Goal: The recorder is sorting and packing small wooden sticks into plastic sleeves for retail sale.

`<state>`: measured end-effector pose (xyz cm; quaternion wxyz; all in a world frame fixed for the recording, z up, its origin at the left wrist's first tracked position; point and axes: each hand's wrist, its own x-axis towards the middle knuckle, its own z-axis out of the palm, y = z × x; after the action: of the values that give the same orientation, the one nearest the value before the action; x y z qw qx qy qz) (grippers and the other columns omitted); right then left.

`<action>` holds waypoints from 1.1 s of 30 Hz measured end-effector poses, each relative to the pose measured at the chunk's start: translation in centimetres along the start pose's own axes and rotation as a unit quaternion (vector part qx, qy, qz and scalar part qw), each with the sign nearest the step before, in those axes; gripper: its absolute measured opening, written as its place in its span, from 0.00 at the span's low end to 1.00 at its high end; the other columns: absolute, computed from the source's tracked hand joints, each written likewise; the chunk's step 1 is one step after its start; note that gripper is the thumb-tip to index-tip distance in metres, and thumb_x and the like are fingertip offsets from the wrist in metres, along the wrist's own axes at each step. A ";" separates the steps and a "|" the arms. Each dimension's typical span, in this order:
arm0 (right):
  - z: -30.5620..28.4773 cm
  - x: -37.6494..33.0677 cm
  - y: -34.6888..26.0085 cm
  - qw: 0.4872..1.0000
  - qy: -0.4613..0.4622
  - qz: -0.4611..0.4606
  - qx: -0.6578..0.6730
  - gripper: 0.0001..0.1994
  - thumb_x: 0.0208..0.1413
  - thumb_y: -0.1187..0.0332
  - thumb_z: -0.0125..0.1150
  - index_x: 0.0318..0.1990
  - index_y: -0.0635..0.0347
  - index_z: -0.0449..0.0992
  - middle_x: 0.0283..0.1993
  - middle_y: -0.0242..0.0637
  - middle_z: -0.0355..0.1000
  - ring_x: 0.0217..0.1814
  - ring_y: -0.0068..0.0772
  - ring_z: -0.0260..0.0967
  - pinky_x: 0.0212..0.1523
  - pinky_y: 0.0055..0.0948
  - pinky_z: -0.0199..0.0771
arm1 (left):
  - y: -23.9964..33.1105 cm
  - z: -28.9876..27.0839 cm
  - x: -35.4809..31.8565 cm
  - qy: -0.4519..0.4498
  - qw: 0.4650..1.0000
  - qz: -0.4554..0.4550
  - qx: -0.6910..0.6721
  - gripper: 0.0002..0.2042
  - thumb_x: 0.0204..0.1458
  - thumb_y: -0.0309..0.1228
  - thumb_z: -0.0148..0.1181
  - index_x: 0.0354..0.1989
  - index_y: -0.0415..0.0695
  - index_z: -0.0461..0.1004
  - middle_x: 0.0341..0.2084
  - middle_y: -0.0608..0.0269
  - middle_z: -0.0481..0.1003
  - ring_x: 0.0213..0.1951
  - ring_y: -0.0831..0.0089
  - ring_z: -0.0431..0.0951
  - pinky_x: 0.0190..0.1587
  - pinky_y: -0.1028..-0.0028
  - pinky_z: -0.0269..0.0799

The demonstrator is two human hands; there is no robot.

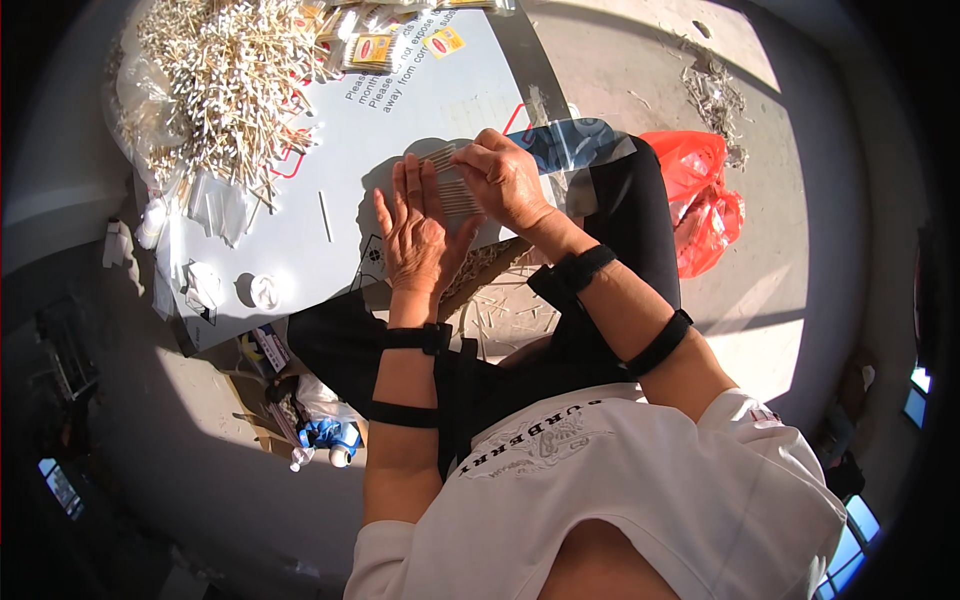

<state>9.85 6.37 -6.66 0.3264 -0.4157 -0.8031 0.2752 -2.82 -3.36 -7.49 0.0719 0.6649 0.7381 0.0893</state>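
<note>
My left hand (415, 240) lies flat with its fingers stretched out, along the left side of a row of cotton swabs (457, 192) on the grey-white board. My right hand (508, 185) is closed, thumb and fingers pinched together at the upper right edge of that row. What the pinch holds is hidden under the fingers. Part of the row is covered by both hands. Just right of my right hand, clear plastic bags (590, 140) lie over the board's edge near my knee.
A big heap of loose cotton swabs (225, 80) fills the board's far left. Filled packets with yellow-red labels (372, 50) lie behind. One swab (325, 216) and a white round piece (264, 291) rest at left. A red plastic bag (690, 200) stands on the floor at right.
</note>
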 end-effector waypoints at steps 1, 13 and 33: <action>0.1 0.3 0.0 1.000 -0.002 -0.001 -0.009 0.06 0.49 0.73 0.63 0.35 0.57 0.81 0.32 0.37 0.72 0.35 0.42 0.74 0.35 0.33 0.75 | 0.1 -0.1 0.0 -0.003 1.000 -0.005 -0.008 0.47 0.51 0.60 0.53 0.71 0.41 0.44 0.72 0.55 0.43 0.74 0.61 0.38 0.71 0.51 0.28; 0.2 1.0 0.0 0.998 -0.062 -0.003 -0.028 0.04 0.46 0.72 0.64 0.31 0.58 0.79 0.33 0.37 0.72 0.37 0.43 0.74 0.37 0.35 0.75 | 0.2 -0.3 -0.1 0.008 1.000 -0.010 -0.026 0.46 0.50 0.57 0.56 0.71 0.40 0.46 0.72 0.55 0.45 0.73 0.61 0.39 0.71 0.50 0.31; 0.7 -3.4 -0.6 0.907 0.079 0.142 0.389 0.16 0.68 0.69 0.47 0.58 0.65 0.69 0.64 0.41 0.62 0.65 0.30 0.60 0.64 0.27 0.61 | 1.5 0.7 0.2 0.042 0.998 -0.041 -0.019 0.37 0.60 0.49 0.49 0.71 0.40 0.45 0.72 0.49 0.44 0.73 0.56 0.41 0.71 0.52 0.34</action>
<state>10.52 3.06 -7.68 0.4818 -0.3861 -0.5363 0.5754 -1.18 -2.99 -7.85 0.0569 0.6282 0.7653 0.1283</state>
